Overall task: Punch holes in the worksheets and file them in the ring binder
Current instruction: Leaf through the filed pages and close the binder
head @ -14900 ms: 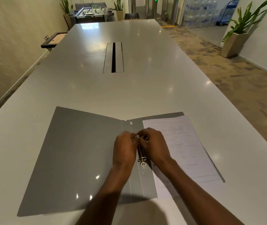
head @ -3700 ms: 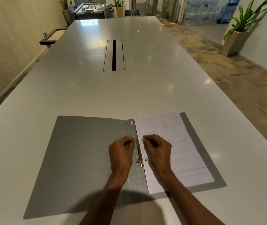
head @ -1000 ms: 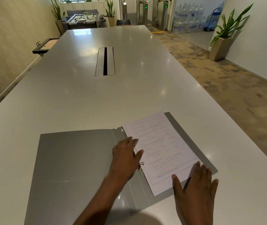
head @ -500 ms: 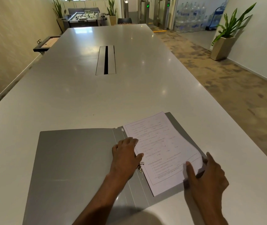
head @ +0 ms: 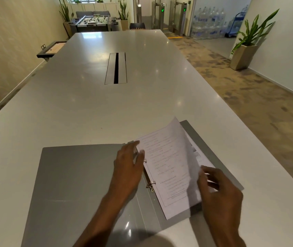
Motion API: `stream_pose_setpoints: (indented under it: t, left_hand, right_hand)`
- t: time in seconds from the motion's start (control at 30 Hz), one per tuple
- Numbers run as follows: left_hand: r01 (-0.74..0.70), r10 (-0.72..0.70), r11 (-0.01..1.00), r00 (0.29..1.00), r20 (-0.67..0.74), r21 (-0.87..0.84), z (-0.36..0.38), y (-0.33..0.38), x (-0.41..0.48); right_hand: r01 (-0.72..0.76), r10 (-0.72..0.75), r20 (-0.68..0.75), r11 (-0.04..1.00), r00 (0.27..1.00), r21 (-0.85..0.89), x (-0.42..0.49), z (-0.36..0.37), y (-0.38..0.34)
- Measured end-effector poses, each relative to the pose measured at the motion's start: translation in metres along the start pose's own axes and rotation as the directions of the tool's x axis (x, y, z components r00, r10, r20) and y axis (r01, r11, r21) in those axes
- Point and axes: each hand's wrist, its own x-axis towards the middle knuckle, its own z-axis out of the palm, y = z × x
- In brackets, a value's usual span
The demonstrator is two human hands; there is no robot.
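Right grip (head: 218, 186) pinches worksheet (head: 169, 163) in binder (head: 80, 175)

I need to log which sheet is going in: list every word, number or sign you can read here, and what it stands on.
Nothing can be quoted with confidence.
worksheet, its edge held up by the right hand: printed lines, too blurred to read.
ring binder: no text visible.
entry gates: green arrow lights, no words.
water bottles: labels too small to read.
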Motion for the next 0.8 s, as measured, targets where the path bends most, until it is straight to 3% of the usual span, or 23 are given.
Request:
stream_pose_setpoints:
  t: [0.07, 0.17, 0.23, 0.3, 0.4, 0.53, 0.57, 0.63, 0.8]
  left_hand:
    - [0.193, -0.203, 0.911, 0.979, 0.011, -0.365, -0.016, 0.012, 0.002]
    - [0.411, -0.428, 0.702, 0.896, 0.117, -0.582, -0.049, 0.011, 0.011]
    - [0.478, -0.472, 0.646, 0.863, 0.18, -0.596, -0.071, 0.011, 0.011]
    - [0.502, -0.476, 0.665, 0.856, 0.204, -0.553, -0.087, 0.015, 0.003]
    - [0.471, -0.451, 0.744, 0.877, 0.163, -0.474, -0.099, 0.013, -0.013]
    - [0.496, -0.502, 0.765, 0.859, 0.103, -0.41, -0.104, 0.0, -0.023]
    - [0.509, -0.521, 0.764, 0.849, 0.088, -0.397, -0.104, -0.002, -0.025]
    - [0.525, -0.545, 0.754, 0.835, 0.07, -0.395, -0.103, -0.005, -0.029]
    - [0.53, -0.566, 0.727, 0.823, 0.058, -0.437, -0.104, -0.011, -0.034]
  right_hand:
    - [0.241, -0.241, 0.034, 0.97, 0.97, 0.011, -0.019, 0.007, -0.012]
    - [0.555, -0.552, 0.134, 0.832, 0.823, 0.016, -0.047, 0.02, -0.029]
    - [0.707, -0.695, 0.159, 0.706, 0.701, -0.032, -0.06, 0.032, -0.038]
    - [0.79, -0.773, 0.183, 0.612, 0.608, -0.039, -0.07, 0.043, -0.048]
    - [0.813, -0.786, 0.271, 0.582, 0.556, 0.018, -0.08, 0.049, -0.058]
    - [0.833, -0.801, 0.367, 0.542, 0.473, 0.11, -0.087, 0.057, -0.061]
    - [0.832, -0.804, 0.364, 0.541, 0.47, 0.122, -0.085, 0.056, -0.063]
    - [0.781, -0.761, 0.36, 0.612, 0.54, 0.123, -0.077, 0.05, -0.062]
    - [0.419, -0.406, 0.165, 0.907, 0.899, -0.053, -0.029, 0.026, -0.017]
